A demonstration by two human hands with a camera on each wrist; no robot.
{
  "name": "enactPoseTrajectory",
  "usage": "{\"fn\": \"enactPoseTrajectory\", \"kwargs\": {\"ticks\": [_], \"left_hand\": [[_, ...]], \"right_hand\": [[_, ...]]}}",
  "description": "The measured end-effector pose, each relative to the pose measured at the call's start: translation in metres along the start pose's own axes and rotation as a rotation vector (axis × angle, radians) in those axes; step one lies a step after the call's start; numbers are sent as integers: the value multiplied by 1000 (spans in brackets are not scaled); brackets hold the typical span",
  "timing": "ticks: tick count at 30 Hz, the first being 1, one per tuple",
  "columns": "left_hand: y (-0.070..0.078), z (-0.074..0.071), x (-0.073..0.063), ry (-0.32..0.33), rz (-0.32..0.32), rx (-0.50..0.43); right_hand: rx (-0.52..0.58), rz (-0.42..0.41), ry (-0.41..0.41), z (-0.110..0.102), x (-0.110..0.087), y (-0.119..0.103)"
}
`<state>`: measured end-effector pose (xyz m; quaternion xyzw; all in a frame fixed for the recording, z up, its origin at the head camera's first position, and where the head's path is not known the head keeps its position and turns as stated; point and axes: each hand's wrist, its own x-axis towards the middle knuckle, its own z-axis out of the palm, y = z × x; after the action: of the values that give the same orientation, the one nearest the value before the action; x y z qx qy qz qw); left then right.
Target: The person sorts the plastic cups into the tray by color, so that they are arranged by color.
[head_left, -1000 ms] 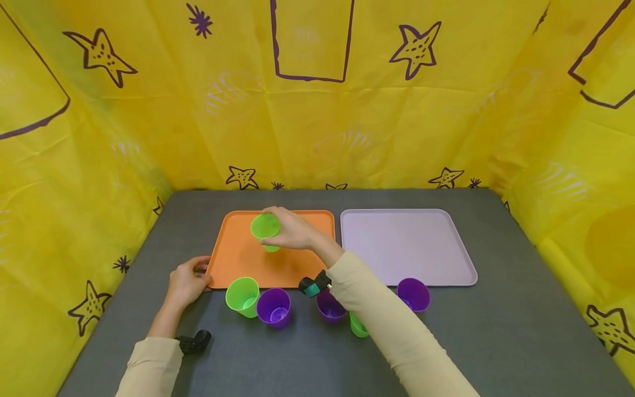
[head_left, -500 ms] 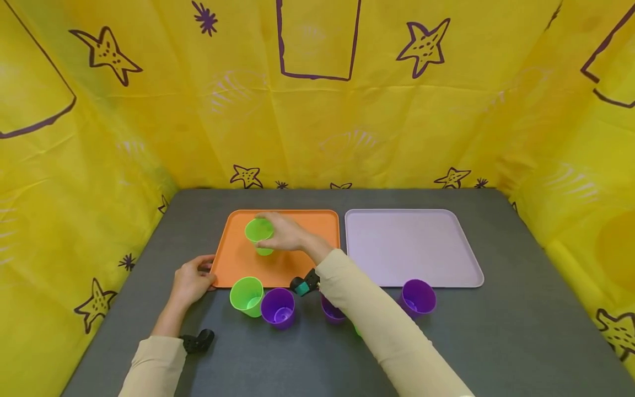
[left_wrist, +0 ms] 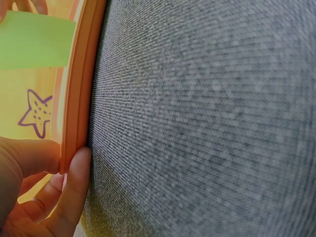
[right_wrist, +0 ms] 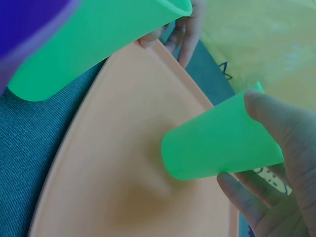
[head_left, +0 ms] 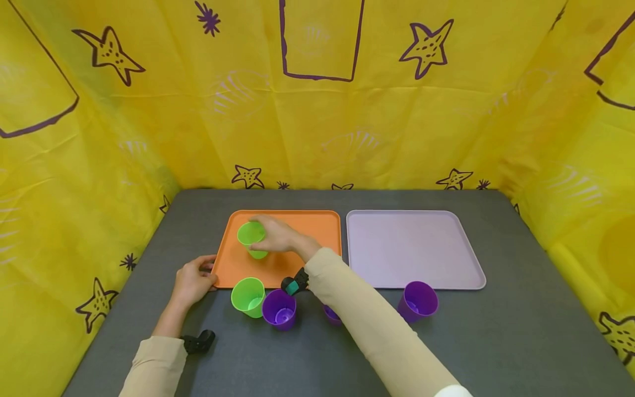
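Observation:
My right hand (head_left: 279,238) grips a light green cup (head_left: 250,236) by its side, thumb and fingers spread around it near the rim. This cup, slightly tilted, is over the left part of the orange tray (head_left: 319,223); in the right wrist view, a shadow lies on the tray beneath the cup's base. At the tray's front left corner, my left hand (head_left: 192,282) pinches the edge. The left wrist view shows the thumb (left_wrist: 42,154) on the rim and a finger (left_wrist: 78,173) against the underside.
A lavender tray (head_left: 414,248) lies right of the orange one. Along the front stand another green cup (head_left: 248,300), a purple cup (head_left: 280,311) beside it, and a purple cup (head_left: 418,300) farther right. My right sleeve (head_left: 367,325) mostly covers one more purple cup (head_left: 331,314).
My right hand has carried the green cup leftward and a little nearer over the orange tray. The right forearm now hides a green cup seen earlier at the front. The left hand keeps its place.

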<state>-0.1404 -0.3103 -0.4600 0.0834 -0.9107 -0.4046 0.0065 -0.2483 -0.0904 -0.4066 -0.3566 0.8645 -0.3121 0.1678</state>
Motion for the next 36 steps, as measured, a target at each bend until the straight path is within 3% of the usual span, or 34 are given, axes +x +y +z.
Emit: {"fn": "enactPoseTrajectory", "kwargs": {"ticks": [25, 36], "left_hand": [[5, 0, 1, -6, 5, 23], [3, -2, 0, -2, 12, 35]], "right_hand": [[-4, 10, -32, 7, 12, -13], [-25, -64, -47, 1, 12, -14]]}}
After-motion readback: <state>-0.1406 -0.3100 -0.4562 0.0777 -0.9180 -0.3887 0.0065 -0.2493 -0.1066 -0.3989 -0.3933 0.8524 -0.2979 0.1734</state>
